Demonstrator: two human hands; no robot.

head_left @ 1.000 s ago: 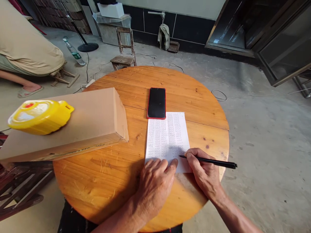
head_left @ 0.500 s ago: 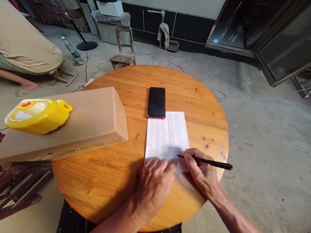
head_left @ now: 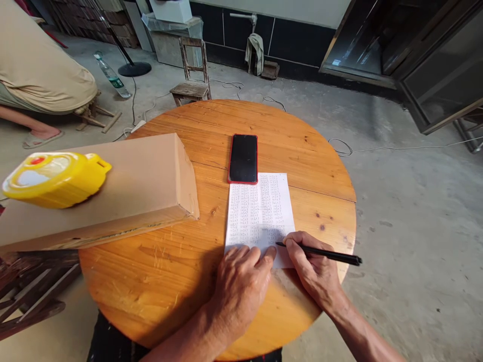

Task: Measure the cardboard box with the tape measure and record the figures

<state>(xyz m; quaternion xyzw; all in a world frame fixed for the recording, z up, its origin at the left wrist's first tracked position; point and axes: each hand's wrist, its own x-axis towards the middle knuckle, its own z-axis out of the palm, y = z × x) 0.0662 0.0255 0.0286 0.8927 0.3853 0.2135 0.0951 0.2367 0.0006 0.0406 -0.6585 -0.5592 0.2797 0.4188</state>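
My right hand (head_left: pixel 315 266) grips a black pen (head_left: pixel 328 254) between thumb and fingers. The pen's tip touches a white sheet of paper (head_left: pixel 281 201) near the bottom of its right-hand column. Rows of small handwritten characters in columns cover most of the sheet. My left hand (head_left: pixel 243 281) lies over the sheet's lower left edge, its fingers bent a little and resting on the paper, with nothing held. A smartphone (head_left: pixel 243 158) in a red case, its screen dark, overlaps the sheet's upper left corner.
The round wooden table (head_left: pixel 158 281) carries a cardboard box (head_left: pixel 151 171) at left. On the box sits a yellow plastic object (head_left: pixel 71 183) with a red button. Behind stand a small wooden chair (head_left: pixel 190 90) and a plastic bottle (head_left: pixel 113 78). At far left a person's leg (head_left: pixel 28 120) shows.
The pen tip has shifted very slightly right along the bottom line of writing. My left hand stays in place, and the whole view has moved a little.
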